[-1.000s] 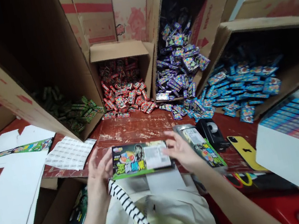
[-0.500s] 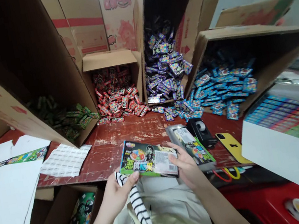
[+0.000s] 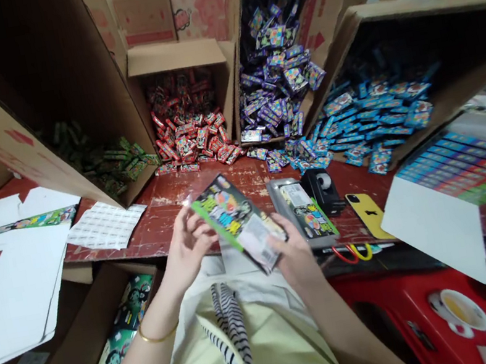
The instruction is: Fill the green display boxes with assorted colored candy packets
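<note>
My right hand [image 3: 293, 248] grips the lower right end of a flat candy box [image 3: 235, 221] with a dark, colourful front and a pale printed label. The box is tilted, its far left corner raised. My left hand [image 3: 188, 245] is beside the box's left edge, fingers loosely curled and apart, holding nothing that I can see; whether a fingertip touches the box I cannot tell. Just right of the box, a similar pack [image 3: 307, 211] in a clear tray lies on the red table [image 3: 173, 210]. A sheet of printed white labels [image 3: 107, 226] lies to the left.
Open cartons at the back hold green [image 3: 120, 166], red [image 3: 197, 136], purple [image 3: 273, 101] and blue [image 3: 376, 114] candy packets. A black tape dispenser [image 3: 322, 192], yellow phone [image 3: 368, 216] and white card [image 3: 437, 229] are at right. A cup [image 3: 463, 309] stands on the red stool [image 3: 386, 301].
The box has turned clockwise and tilted in my right hand. My left hand has come off its lower left edge and moved up beside it. The striped drawstring hangs free. The view has dipped.
</note>
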`<action>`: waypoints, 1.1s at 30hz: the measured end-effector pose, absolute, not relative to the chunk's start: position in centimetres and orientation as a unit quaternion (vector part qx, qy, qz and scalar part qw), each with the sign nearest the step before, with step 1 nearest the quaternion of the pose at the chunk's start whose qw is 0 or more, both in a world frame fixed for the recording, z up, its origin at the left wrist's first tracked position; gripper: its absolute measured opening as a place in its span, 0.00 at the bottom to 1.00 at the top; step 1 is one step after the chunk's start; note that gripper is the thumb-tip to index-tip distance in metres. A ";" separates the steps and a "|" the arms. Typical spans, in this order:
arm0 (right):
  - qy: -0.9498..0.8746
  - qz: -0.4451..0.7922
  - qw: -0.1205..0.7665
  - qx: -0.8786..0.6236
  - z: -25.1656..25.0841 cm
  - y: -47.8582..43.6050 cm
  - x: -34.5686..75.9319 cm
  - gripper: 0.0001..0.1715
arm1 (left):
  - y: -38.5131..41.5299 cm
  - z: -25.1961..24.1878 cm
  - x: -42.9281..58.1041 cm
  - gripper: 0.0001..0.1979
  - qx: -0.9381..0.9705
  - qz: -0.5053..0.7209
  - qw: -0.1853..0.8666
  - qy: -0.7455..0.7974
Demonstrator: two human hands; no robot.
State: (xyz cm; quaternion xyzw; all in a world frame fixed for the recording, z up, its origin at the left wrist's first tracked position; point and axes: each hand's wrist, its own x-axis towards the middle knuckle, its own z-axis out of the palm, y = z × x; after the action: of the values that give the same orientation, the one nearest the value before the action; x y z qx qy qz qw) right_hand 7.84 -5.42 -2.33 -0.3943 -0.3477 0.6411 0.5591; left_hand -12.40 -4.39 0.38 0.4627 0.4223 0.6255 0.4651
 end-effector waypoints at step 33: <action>-0.445 0.594 0.554 -0.376 1.3 -4.9 5.7 0.42 | -6.0 1.5 -9.9 0.08 0.540 0.528 0.415 0.507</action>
State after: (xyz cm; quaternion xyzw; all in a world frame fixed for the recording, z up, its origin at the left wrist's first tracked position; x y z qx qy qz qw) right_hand 5.75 -4.88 1.30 -0.3765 -0.4451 0.5943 0.5541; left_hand -9.91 -6.00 1.50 0.5400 0.5075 0.5275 0.4155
